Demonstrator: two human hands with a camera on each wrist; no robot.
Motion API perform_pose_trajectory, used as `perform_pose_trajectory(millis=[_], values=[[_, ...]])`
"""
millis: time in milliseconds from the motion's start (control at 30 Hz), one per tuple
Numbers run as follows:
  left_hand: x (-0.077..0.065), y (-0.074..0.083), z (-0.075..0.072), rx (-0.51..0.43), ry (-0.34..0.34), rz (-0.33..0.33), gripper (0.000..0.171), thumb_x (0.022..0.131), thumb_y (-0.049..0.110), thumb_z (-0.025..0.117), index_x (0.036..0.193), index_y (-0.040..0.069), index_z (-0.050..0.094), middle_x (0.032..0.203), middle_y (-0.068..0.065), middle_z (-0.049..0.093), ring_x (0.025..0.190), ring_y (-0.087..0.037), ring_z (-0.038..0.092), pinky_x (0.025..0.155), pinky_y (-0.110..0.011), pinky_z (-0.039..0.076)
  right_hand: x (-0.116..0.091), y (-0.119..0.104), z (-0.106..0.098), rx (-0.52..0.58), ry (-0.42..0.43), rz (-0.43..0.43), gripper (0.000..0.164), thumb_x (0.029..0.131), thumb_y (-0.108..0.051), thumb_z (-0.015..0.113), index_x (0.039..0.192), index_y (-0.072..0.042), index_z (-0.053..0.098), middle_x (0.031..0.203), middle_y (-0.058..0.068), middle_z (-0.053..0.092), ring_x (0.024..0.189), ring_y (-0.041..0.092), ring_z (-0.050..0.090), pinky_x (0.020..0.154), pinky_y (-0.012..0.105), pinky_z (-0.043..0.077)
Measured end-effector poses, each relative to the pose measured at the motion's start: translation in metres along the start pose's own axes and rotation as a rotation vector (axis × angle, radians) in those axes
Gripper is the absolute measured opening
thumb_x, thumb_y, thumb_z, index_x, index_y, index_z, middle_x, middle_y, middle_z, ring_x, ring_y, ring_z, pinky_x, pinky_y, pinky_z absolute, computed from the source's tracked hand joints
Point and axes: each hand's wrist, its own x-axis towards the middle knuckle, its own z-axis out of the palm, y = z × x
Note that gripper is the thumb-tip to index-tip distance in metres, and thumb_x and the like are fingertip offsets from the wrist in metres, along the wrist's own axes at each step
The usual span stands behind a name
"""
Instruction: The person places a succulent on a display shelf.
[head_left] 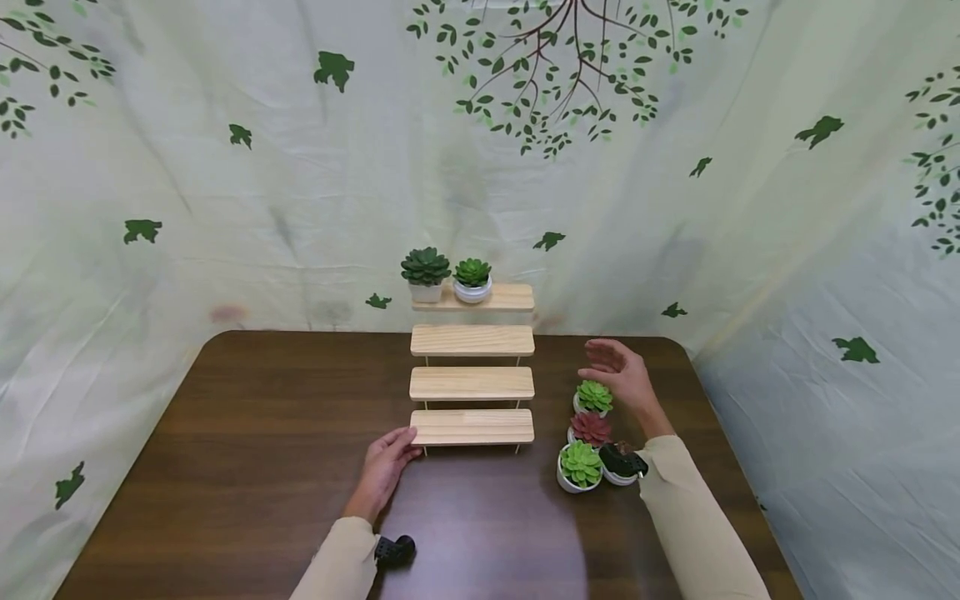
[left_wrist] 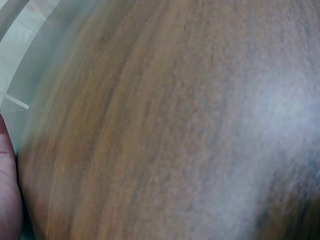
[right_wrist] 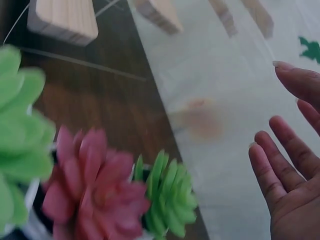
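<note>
A tiered wooden display stand [head_left: 472, 383] has several pale shelves. My left hand [head_left: 386, 467] is at the left end of its lowest shelf, pinching the edge between fingers and thumb; the left wrist view catches only a sliver of that hand [left_wrist: 9, 190]. My right hand [head_left: 622, 379], empty with fingers spread, is over the rear green succulent [head_left: 595, 395]. In front of that plant are a red succulent [right_wrist: 97, 190] and a bright green succulent [head_left: 581, 463] in a white pot. Another pot [head_left: 621, 478] is mostly hidden by the right wrist's black camera.
Up on the top shelf stand a dark green succulent [head_left: 425, 267] and a smaller green succulent [head_left: 472, 273], both in white pots. The brown wooden table [head_left: 285, 417] ends at a pale leaf-printed curtain [head_left: 337, 192] behind it.
</note>
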Motion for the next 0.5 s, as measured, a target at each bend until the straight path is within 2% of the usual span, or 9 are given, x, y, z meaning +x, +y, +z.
perform_pose_trajectory(millis=[233, 367, 500], values=[[0.000, -0.001, -0.001, -0.004, -0.011, -0.005, 0.007, 0.095, 0.006, 0.061, 0.090, 0.005, 0.066, 0.083, -0.001, 0.066, 0.075, -0.011, 0.063, 0.072, -0.024, 0.056, -0.019, 0.019, -0.015, -0.008, 0.052, 0.012, 0.051, 0.085, 0.000, 0.072, 0.130, 0.006, 0.050, 0.129, 0.023, 0.054, 0.112, 0.015, 0.055, 0.089, 0.015, 0.049], [0.000, 0.000, 0.000, -0.003, -0.017, 0.002, 0.007, 0.095, 0.006, 0.061, 0.091, 0.005, 0.066, 0.084, -0.001, 0.066, 0.075, -0.010, 0.063, 0.072, -0.023, 0.056, -0.034, 0.028, -0.022, 0.010, 0.057, 0.030, 0.051, 0.084, 0.000, 0.072, 0.130, 0.006, 0.050, 0.128, 0.020, 0.055, 0.116, 0.024, 0.055, 0.089, 0.016, 0.049], [0.001, 0.001, 0.001, -0.021, -0.013, -0.014, 0.006, 0.095, 0.006, 0.061, 0.092, 0.004, 0.066, 0.083, -0.001, 0.066, 0.075, -0.011, 0.063, 0.072, -0.024, 0.056, -0.051, 0.042, -0.028, 0.031, 0.040, 0.037, 0.054, 0.084, 0.001, 0.072, 0.132, 0.008, 0.047, 0.130, 0.025, 0.052, 0.119, 0.028, 0.053, 0.089, 0.017, 0.049]])
